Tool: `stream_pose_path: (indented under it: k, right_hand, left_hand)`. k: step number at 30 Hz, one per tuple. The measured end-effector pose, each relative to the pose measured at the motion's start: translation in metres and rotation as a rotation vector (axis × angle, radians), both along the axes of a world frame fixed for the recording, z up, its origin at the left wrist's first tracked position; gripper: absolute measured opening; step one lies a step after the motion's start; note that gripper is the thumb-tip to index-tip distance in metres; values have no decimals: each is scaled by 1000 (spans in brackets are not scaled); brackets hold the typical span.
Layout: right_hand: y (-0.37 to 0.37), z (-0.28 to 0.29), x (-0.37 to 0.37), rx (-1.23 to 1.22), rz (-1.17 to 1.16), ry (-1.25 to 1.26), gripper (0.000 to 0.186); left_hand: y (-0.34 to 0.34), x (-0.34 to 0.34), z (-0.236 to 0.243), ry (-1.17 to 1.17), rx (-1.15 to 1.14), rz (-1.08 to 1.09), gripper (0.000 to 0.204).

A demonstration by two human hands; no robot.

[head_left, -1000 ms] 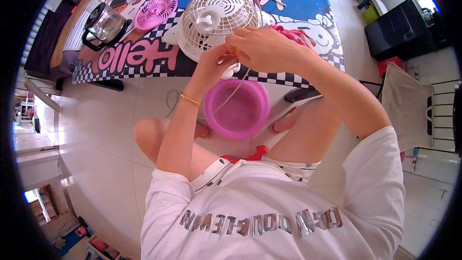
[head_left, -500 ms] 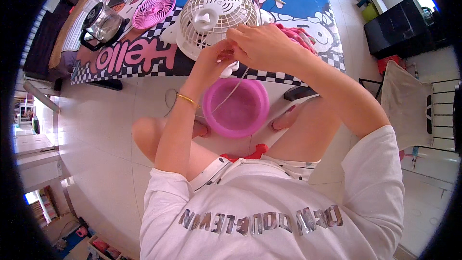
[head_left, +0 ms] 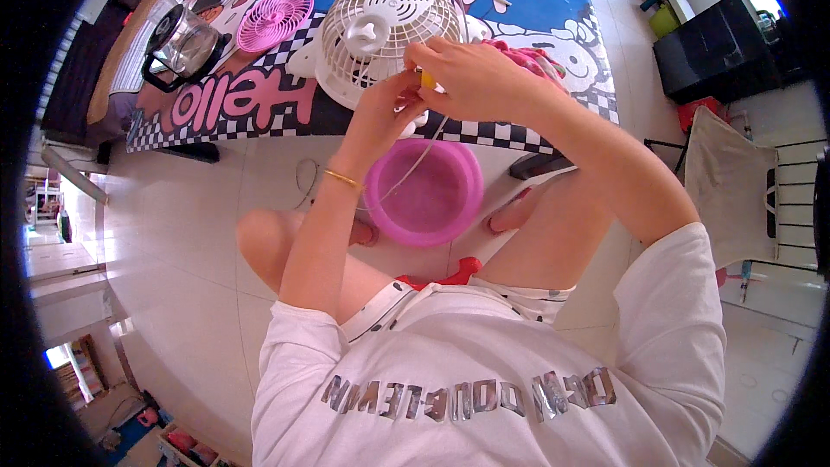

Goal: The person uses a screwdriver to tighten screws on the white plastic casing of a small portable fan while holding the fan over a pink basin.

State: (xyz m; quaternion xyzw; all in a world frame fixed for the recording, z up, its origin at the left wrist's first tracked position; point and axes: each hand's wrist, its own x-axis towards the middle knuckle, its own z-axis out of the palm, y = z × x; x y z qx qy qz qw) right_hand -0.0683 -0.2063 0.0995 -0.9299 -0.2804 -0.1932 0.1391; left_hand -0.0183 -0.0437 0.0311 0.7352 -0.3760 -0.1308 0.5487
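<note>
A white electric fan (head_left: 393, 17) with a round slatted grille lies on the table in front of me, a knob standing up from the grille. Both hands meet at the fan's near rim. My right hand (head_left: 471, 76) has its fingers curled round a small yellow thing (head_left: 427, 79), mostly hidden by the fingers. Just left of it and touching it, my left hand (head_left: 389, 111) is closed in a pinch. What that hand grips is hidden. A pale cord (head_left: 424, 154) hangs from near the hands past the table edge.
On the patterned tablecloth (head_left: 238, 104) lie a pink slatted disc (head_left: 275, 19), a clear jug with a black handle (head_left: 183, 41), and a pink-red cloth (head_left: 529, 59) beside my right wrist. Below the table edge, a pink basin (head_left: 471, 195) stands on the floor between my feet.
The yellow thing has come into sight between my hands. My left wrist has shifted slightly to the right; the fan stays in about the same place.
</note>
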Motion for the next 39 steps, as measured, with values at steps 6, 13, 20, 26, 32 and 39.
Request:
stream_pose_path:
  k: [6,13,20,26,32,39]
  right_hand:
    - [7,14,-3,-226,-304,320,27]
    - [10,15,-5,-108,-227,327,20]
    - [8,9,-3,-120,-303,298,20]
    - [4,1,-4,-20,-166,176,22]
    - [18,26,-4,-289,-317,455,26]
    - [10,7,-3,-15,-130,101,26]
  left_hand:
    - [-6,-7,6,-105,38,93,24]
    - [0,0,-13,-79,24,69,28]
    - [-10,-10,-12,-96,54,186,27]
    - [-2,-7,-11,-171,16,74,28]
    - [5,-1,-21,98,-136,-121,26]
    - [3,-1,-2,11,-31,-62,24]
